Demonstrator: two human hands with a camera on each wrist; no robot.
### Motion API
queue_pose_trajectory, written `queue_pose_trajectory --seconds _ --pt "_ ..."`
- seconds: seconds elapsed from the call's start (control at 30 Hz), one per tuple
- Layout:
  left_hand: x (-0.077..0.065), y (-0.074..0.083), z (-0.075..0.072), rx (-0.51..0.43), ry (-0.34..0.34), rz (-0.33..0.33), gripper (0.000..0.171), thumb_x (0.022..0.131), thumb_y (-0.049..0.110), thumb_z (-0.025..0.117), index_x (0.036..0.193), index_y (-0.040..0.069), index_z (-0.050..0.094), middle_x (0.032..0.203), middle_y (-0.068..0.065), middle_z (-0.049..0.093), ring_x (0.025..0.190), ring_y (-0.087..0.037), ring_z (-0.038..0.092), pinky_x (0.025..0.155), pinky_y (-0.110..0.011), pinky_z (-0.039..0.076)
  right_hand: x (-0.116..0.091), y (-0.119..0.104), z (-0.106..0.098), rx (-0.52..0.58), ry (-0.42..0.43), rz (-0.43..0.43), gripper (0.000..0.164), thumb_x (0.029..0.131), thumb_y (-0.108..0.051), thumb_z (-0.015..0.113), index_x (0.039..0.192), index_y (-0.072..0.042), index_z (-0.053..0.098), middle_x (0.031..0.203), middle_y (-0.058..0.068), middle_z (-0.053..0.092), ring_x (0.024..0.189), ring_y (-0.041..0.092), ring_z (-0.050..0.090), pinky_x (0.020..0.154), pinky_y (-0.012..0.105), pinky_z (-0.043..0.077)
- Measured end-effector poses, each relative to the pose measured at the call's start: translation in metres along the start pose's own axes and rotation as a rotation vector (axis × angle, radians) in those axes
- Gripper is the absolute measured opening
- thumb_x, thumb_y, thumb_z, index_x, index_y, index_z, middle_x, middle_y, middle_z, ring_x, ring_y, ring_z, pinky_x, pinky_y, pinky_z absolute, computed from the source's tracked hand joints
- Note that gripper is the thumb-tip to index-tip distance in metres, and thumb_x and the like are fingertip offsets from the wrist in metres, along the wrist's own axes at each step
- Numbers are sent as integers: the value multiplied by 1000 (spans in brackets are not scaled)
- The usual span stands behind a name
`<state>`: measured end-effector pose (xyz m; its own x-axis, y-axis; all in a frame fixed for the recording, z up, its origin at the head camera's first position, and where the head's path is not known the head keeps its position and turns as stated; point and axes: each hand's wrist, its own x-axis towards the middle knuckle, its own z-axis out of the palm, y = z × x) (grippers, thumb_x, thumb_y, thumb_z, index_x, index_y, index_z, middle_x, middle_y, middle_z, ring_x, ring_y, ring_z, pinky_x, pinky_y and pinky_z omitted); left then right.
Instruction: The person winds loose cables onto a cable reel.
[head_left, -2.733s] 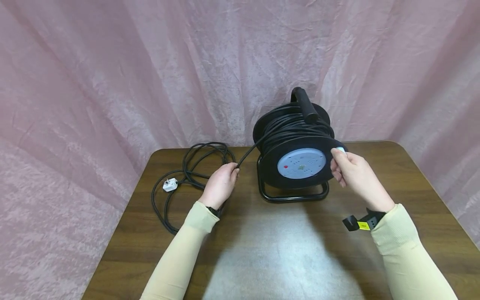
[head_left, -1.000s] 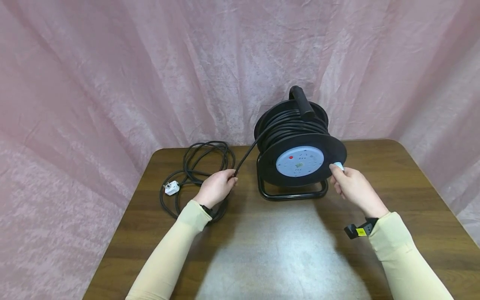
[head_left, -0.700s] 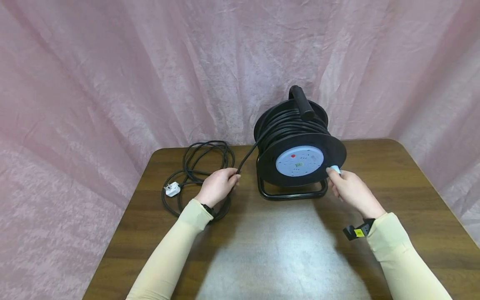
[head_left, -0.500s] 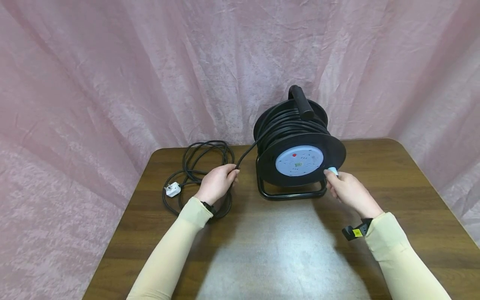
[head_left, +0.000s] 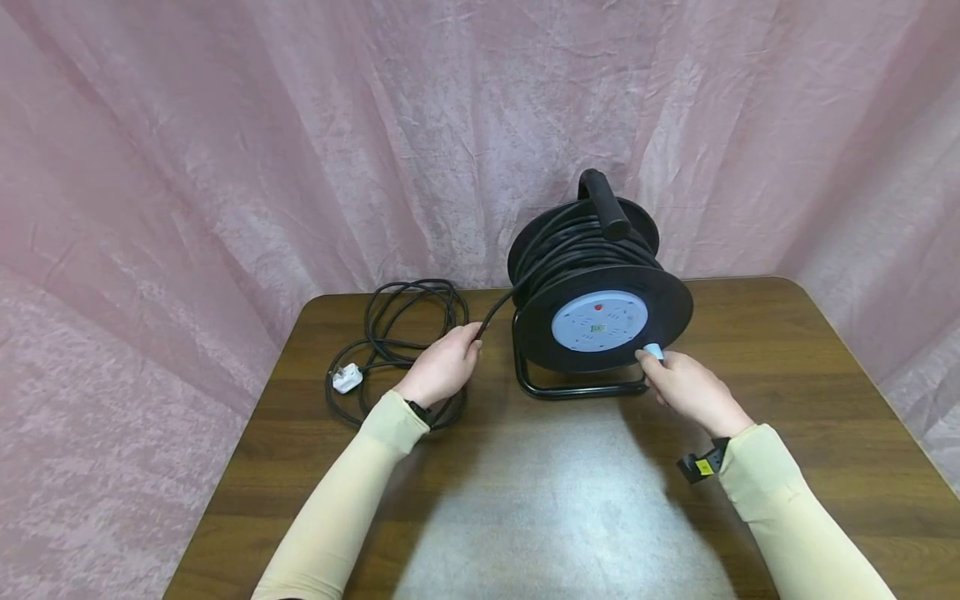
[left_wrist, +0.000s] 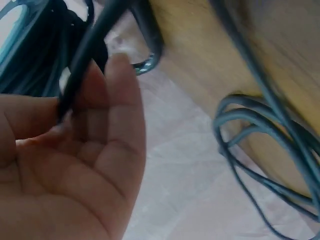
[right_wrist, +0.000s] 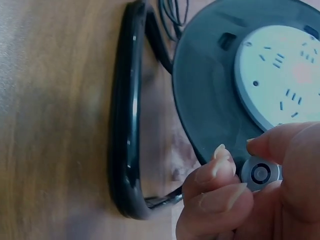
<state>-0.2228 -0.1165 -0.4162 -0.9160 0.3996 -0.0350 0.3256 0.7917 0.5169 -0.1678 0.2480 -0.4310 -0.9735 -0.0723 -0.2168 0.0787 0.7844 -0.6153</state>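
Observation:
A black cable reel (head_left: 660, 300) with a pale blue socket panel (head_left: 600, 322) stands upright on its tubular frame (head_left: 585, 392). Black cable (head_left: 498, 305) runs from the drum down to my left hand (head_left: 442, 367). In the left wrist view the cable (left_wrist: 92, 47) is pinched between thumb and fingers. My right hand (head_left: 690, 390) grips the light blue winding knob (head_left: 654, 351) at the lower right of the reel's front disc. Seen from the right wrist, thumb and fingers surround that knob (right_wrist: 260, 173). Slack cable ends in a white plug (head_left: 347, 378) left of my left hand.
Loose loops of cable (head_left: 375, 321) lie on the left of the wooden table (head_left: 570, 500). A fixed black carry handle (head_left: 604, 207) rises above the reel. Behind the table's rear edge hangs a pink curtain (head_left: 420, 150).
The knob has swung clockwise down round the disc with my right hand, and the panel's red button has turned upward and right. My left hand shifts slightly, holding the cable. The plug has slid right.

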Motion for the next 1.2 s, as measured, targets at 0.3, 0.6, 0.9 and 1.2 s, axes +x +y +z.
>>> queue_pose_trajectory --seconds 0.3,0.6,0.9,1.2 --pt "2 -6 3 -110 68 3 29 109 36 40 114 20 64 83 -3 66 72 -15 58 74 -36 47 2 -3 12 -35 -28 22 70 101 -65 27 88 -6 62 64 3 57 57 21 51 54 35 39" --pt "1 -3 3 -92 -3 37 32 110 28 36 127 12 58 101 -4 62 89 -17 56 83 -37 46 4 -2 18 2 -64 40 72 101 -67 29 89 -4 63 66 7 60 55 21 54 55 36 42" --pt "1 -6 5 -207 -25 40 27 109 31 40 112 17 63 79 -2 64 70 -16 63 72 -32 50 7 -5 25 -2 -60 25 69 101 -65 29 87 -6 63 64 3 58 54 20 54 53 36 40" --pt "2 -7 4 -181 -108 113 21 109 21 41 110 12 60 83 -4 65 72 -14 62 74 -31 50 8 -8 33 8 -75 15 69 102 -64 30 82 -6 63 62 3 57 53 19 51 51 35 39"
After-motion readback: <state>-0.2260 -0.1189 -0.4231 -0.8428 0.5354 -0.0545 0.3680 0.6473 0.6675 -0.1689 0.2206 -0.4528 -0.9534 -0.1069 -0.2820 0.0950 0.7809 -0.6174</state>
